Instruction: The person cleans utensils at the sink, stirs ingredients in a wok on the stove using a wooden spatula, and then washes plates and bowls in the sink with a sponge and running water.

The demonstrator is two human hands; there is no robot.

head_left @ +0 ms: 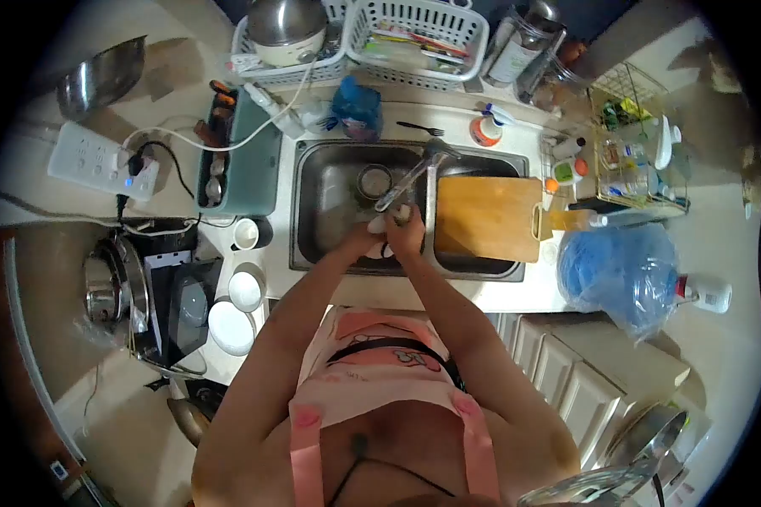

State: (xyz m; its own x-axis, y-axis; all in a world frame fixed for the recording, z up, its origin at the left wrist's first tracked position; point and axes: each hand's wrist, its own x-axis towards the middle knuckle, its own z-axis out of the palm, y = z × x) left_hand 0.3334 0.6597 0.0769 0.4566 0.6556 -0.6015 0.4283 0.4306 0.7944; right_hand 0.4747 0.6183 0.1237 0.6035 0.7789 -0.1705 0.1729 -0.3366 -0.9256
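Both my hands are close together over the right part of the left sink basin (330, 203), just below the end of the faucet (410, 182). My left hand (362, 240) is closed round something pale and small that I cannot make out. My right hand (407, 231) is bent against it, its fingers also round something pale. A dark curved edge shows beneath the hands. A round metal strainer (375, 182) lies at the basin's bottom, up and left of my hands. The wooden cutting board (486, 218) covers most of the right basin.
Behind the sink stand a blue bottle (358, 110), a fork (420, 128), a spray bottle (486, 129) and white baskets (418, 38). To the left are a green utensil box (254, 173), a mug (246, 234) and white bowls (231, 328). A blue plastic bag (621, 275) lies right.
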